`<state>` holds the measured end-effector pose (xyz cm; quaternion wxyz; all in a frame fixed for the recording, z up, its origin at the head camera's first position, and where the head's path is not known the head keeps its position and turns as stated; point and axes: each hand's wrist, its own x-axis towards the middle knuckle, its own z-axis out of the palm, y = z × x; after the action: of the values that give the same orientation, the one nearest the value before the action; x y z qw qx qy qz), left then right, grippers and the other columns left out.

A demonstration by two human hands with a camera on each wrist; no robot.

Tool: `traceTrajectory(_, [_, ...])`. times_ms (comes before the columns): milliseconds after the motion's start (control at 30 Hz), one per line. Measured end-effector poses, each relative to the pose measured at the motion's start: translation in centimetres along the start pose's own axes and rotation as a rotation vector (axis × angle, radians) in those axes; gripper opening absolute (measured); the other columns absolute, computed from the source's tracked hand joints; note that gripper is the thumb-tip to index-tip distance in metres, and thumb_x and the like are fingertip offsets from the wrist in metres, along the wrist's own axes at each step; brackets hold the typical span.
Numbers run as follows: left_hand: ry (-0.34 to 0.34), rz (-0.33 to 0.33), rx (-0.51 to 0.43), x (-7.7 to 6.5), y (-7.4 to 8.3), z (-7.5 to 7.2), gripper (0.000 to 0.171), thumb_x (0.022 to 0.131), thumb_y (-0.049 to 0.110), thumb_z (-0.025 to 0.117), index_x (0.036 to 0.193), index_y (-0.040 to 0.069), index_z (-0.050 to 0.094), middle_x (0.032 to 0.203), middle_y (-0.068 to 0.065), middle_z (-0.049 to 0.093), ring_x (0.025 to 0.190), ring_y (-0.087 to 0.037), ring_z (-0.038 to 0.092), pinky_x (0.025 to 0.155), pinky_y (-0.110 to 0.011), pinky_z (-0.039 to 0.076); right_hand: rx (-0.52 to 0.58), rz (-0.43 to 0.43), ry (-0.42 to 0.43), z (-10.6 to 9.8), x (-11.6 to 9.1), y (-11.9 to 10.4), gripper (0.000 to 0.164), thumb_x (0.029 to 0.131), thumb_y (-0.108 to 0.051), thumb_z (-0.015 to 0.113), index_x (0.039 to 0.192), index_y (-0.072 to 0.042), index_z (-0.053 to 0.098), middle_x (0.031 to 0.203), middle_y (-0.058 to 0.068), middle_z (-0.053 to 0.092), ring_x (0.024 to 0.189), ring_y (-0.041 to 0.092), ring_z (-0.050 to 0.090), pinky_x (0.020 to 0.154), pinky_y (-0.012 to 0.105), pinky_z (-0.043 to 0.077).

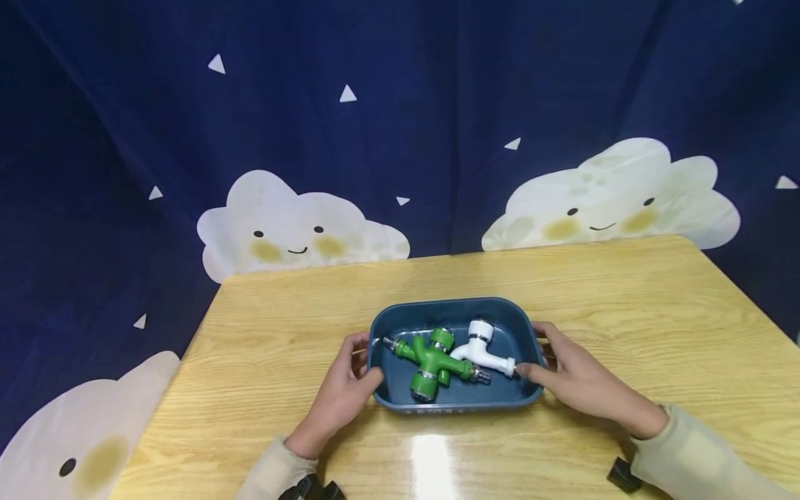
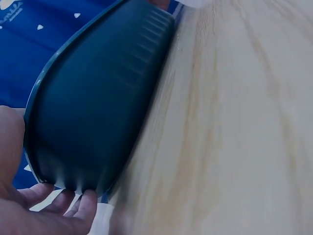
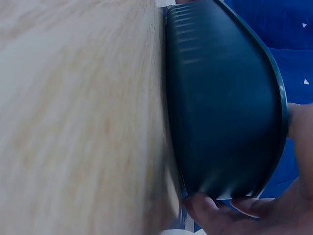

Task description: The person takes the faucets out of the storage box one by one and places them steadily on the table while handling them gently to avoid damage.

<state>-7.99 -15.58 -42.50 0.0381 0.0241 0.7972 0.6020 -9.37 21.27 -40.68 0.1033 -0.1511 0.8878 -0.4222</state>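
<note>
A dark blue-green plastic basin (image 1: 456,404) sits at the middle of the wooden table, a hand at each end. My left hand (image 1: 344,389) grips its left end, thumb on the rim and fingers against the outer wall. The right hand (image 1: 578,375) holds the opposite end, its thumb reaching over the rim beside the spout of a white tap (image 1: 494,359). Green taps (image 1: 431,360) with ribbed knobs and metal hose nozzles lie crossed in the basin's left half. In both wrist views, fingertips press the basin's end wall, close over the tabletop.
The light wooden table (image 1: 281,326) extends around the basin on all sides. Behind it hangs a dark blue curtain (image 1: 437,125) printed with clouds and white triangles. Black wrist devices (image 1: 623,476) are at both sleeves, low over the table's near side.
</note>
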Motion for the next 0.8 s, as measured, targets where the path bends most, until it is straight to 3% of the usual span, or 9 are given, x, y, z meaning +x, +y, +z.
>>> traceTrajectory(233, [-0.015, 0.013, -0.05, 0.1, -0.1, 0.0, 0.057, 0.087, 0.0, 0.059, 0.142, 0.001, 0.046, 0.14, -0.019, 0.056, 0.131, -0.033, 0.06, 0.092, -0.018, 0.053, -0.027, 0.03, 0.033, 0.0, -0.1, -0.4, 0.078, 0.099, -0.038, 0.068, 0.155, 0.002, 0.032, 0.143, 0.027, 0.054, 0.122, 0.037, 0.066, 0.088, 0.038, 0.06])
traceTrajectory(433, [0.014, 0.011, -0.044, -0.1, -0.3, 0.0, 0.056, 0.086, 0.001, 0.061, 0.141, 0.002, 0.049, 0.139, -0.019, 0.057, 0.13, -0.032, 0.061, 0.094, -0.017, 0.052, -0.06, 0.004, 0.074, -0.2, 0.0, -0.2, 0.076, 0.099, -0.037, 0.069, 0.156, -0.003, 0.032, 0.147, 0.026, 0.046, 0.125, 0.041, 0.065, 0.09, 0.041, 0.059])
traceTrajectory(600, [0.019, 0.007, -0.027, -0.1, -0.3, 0.0, 0.057, 0.086, 0.002, 0.062, 0.141, 0.004, 0.049, 0.137, -0.017, 0.058, 0.128, -0.03, 0.06, 0.1, -0.023, 0.052, -0.11, -0.05, 0.146, -1.2, 0.0, -0.6, 0.074, 0.097, -0.032, 0.071, 0.156, -0.008, 0.034, 0.151, 0.024, 0.039, 0.13, 0.046, 0.058, 0.093, 0.035, 0.058])
traceTrajectory(800, [0.016, 0.006, -0.014, 0.1, -0.4, 0.0, 0.057, 0.086, 0.002, 0.061, 0.141, 0.004, 0.049, 0.137, -0.016, 0.059, 0.129, -0.029, 0.06, 0.104, -0.028, 0.051, -0.162, -0.106, 0.218, -2.4, 0.4, -1.8, 0.071, 0.096, -0.029, 0.072, 0.156, -0.014, 0.036, 0.152, 0.021, 0.04, 0.132, 0.045, 0.052, 0.096, 0.051, 0.054])
